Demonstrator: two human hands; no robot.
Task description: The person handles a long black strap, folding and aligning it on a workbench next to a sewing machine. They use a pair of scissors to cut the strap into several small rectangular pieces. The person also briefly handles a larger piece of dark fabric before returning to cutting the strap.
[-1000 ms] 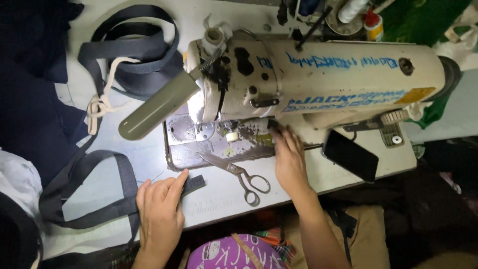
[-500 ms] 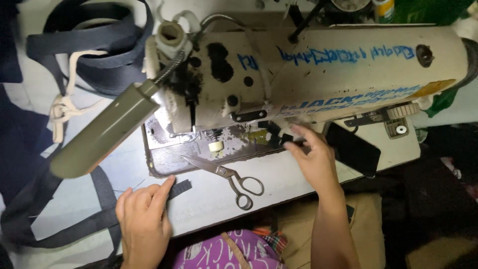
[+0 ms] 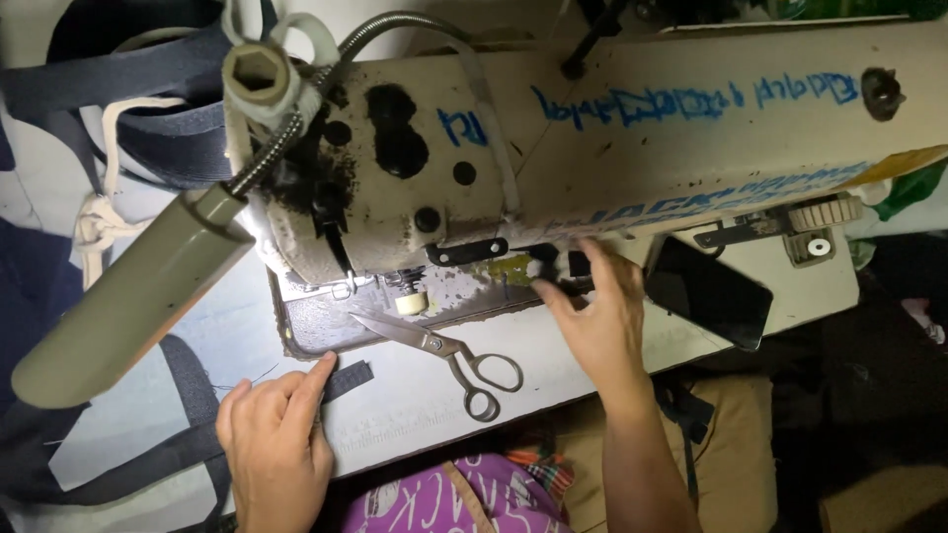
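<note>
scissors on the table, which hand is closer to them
Right, narrowly. The right hand lies just right of the scissors, beside the handle loops. The left hand rests on the dark strap, left of and below the blades.

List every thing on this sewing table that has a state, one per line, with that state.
Left hand: flat, fingers pressing the dark strap end on the table.
Right hand: fingers reaching under the sewing machine arm, holding nothing visible.
Scissors: lying flat, blades shut, untouched.
Phone: screen dark, lying flat.
Lamp: lit side hidden, light falls on the table.
Webbing roll: coiled, partly unwound.
</note>
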